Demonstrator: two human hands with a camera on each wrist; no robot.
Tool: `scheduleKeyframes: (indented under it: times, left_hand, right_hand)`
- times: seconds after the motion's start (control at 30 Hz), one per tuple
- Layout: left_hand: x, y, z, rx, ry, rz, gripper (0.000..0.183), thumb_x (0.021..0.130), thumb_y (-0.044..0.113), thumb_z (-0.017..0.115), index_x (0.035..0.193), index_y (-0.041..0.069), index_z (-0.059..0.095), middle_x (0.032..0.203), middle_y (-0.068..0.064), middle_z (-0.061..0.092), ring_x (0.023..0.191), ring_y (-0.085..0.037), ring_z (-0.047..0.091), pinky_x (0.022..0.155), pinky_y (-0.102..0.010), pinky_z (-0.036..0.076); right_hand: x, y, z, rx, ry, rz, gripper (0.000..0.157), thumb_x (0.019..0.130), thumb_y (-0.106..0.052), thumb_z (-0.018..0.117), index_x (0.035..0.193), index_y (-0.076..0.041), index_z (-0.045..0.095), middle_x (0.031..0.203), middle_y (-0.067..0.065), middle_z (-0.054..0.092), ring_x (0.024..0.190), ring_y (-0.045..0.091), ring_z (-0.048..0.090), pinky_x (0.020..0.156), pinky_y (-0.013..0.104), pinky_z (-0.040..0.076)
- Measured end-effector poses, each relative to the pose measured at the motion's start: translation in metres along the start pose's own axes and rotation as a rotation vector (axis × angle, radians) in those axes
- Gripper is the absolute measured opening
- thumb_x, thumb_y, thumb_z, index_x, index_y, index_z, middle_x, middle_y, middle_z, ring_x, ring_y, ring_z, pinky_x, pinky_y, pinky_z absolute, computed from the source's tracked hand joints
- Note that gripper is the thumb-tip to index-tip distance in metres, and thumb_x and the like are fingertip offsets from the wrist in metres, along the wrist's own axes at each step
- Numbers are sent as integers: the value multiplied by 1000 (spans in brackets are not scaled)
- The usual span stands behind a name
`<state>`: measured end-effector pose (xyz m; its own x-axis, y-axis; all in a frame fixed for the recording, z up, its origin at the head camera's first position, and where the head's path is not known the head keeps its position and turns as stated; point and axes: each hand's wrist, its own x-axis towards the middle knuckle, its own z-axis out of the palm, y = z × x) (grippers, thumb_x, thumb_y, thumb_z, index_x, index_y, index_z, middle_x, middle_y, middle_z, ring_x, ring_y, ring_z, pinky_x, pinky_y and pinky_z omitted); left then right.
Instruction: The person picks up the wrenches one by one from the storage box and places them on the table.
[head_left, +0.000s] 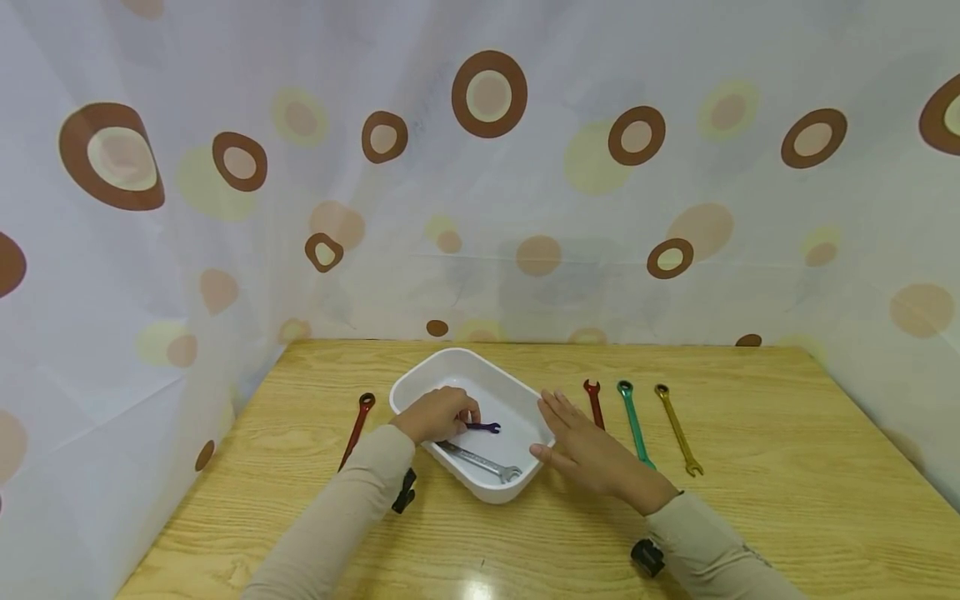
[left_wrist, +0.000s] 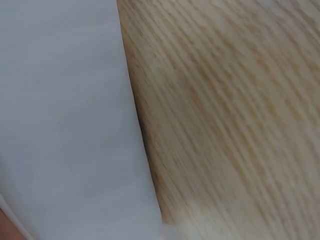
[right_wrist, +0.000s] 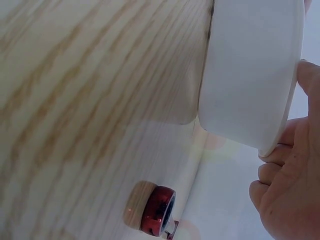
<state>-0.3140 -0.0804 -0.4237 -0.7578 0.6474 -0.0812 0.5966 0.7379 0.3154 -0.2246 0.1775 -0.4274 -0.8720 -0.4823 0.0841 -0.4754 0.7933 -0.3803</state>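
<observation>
A white plastic tray (head_left: 482,493) sits on the wooden table, turned at an angle. My left hand (head_left: 441,414) reaches over its left side and pinches a small purple wrench (head_left: 483,427) inside it; the fingers cover the wrench's near end. Below that wrench, a silver wrench (head_left: 480,461) lies on the tray floor. At the right end, my right hand (head_left: 588,450) rests against the tray's rim, fingers extended. The right wrist view shows the right thumb (right_wrist: 307,75) touching the rim of the tray (right_wrist: 250,70). In the left wrist view only the tray wall (left_wrist: 75,120) and table appear clearly.
A red wrench (head_left: 357,429) lies left of the tray. To the right, another red wrench (head_left: 595,403), a green wrench (head_left: 634,421) and a gold wrench (head_left: 678,429) lie in a row. A patterned curtain (head_left: 555,208) hangs behind the table (head_left: 787,467).
</observation>
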Motion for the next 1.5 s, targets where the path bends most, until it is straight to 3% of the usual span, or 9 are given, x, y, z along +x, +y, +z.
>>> scheduleKeyframes:
  times: [0.47,0.9,1.17,1.5]
  left_hand:
    - [2,-4,6,13,31,-17,23,87,3,64,96,23,71,93,7,66,87,-10,57,81,-32,48]
    - [-2,0,2,-11,141,16,21,89,6,65,105,19,71,97,4,68,92,-13,61,81,-34,49]
    - [-4,-1,-1,-94,170,28,20,89,4,65,105,15,71,93,2,68,88,-14,61,80,-33,49]
    - [-5,-3,-12,-246,298,80,20,88,2,67,106,8,70,98,-5,70,87,-17,63,82,-36,51]
  right_hand:
    - [-1,-1,0,6,-1,12,81,97,-57,39,152,-2,19,160,12,11,146,34,8,115,51,19]
    - [-1,-1,-2,10,-2,13,80,97,-57,39,152,-2,19,160,10,12,147,33,8,115,52,19]
    - [0,0,0,15,-3,16,82,96,-60,38,152,-3,20,160,10,13,147,32,7,114,51,20]
    - [0,-1,-2,22,0,18,81,97,-58,40,152,-2,19,160,12,13,147,33,7,115,52,19]
